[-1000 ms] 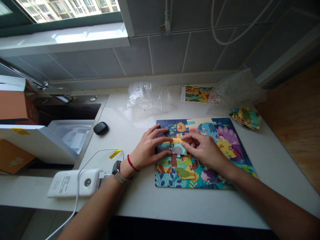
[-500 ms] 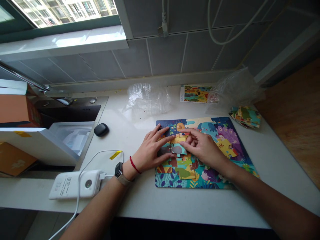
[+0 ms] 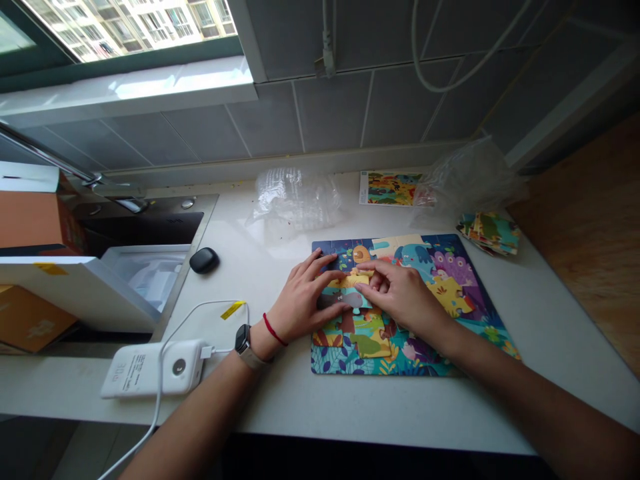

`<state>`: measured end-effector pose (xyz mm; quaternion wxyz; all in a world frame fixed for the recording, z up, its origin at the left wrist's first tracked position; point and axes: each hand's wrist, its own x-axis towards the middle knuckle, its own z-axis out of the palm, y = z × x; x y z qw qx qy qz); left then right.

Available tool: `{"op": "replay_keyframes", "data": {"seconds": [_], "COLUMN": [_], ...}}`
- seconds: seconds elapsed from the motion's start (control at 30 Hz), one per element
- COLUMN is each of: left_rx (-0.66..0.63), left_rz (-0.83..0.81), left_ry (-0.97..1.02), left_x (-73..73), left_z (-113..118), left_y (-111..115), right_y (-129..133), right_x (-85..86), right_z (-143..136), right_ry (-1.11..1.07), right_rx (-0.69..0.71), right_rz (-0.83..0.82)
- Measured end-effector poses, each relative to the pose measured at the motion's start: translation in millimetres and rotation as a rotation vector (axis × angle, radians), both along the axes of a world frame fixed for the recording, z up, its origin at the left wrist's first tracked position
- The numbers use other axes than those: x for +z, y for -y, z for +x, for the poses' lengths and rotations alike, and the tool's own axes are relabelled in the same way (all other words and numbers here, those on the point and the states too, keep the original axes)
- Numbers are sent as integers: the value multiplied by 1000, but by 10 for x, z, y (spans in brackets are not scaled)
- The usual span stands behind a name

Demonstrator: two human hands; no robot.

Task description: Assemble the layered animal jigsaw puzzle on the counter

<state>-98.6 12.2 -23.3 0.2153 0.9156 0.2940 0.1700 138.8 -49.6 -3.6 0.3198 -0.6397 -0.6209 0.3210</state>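
While both my hands rest on the puzzle board (image 3: pixel 450 360), the one thing that matters is the yellow piece (image 3: pixel 353 281) lying between my fingertips, in the upper left part of the picture, just below the orange snail. Its long axis runs left to right, across me. My left hand (image 3: pixel 305 300) lies flat with fingers spread, the tips pressing the pieces at the yellow one's left end. My right hand (image 3: pixel 403 297) comes in from the other side, fingers curled, with the forefinger and thumb pinched on the piece's right end. So the piece sits straight ahead of both sets of fingertips, the right hand gripping it, the left only steadying. A loose stack of pieces (image 3: pixel 490 232) lies well apart, by the counter's right edge.
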Motion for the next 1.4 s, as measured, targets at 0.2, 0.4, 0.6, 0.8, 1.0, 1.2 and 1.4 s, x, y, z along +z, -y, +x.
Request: {"op": "replay_keyframes", "data": {"seconds": [0.2,0.4,0.6,0.8,1.0,1.2,1.4], "left_rx": [8,-8,-26,-22,-43,-57,-38], "left_rz": [16,4,-25,-20,-5,-6,-12], "left_ry": [1,22,45,40,31,0,11], "left_x": [11,12,37,22,5,18,15], "left_z": [-1,-42,-70,-70,-84,-91,-89], "left_y": [-11,-51,-91,-76,-79,-89,-92], "right_y": [29,15,-2,-3,-60,-75,-77], "right_x": [29,99,9,-81,-9,26,66], "right_z": [-6,215,380,435,545,594,602], "right_ry": [122,311,464,485,470,483,499], "right_rx": [28,-6,355,415,393,349,357], "right_rz": [90,349,296,145,108,97,99]}}
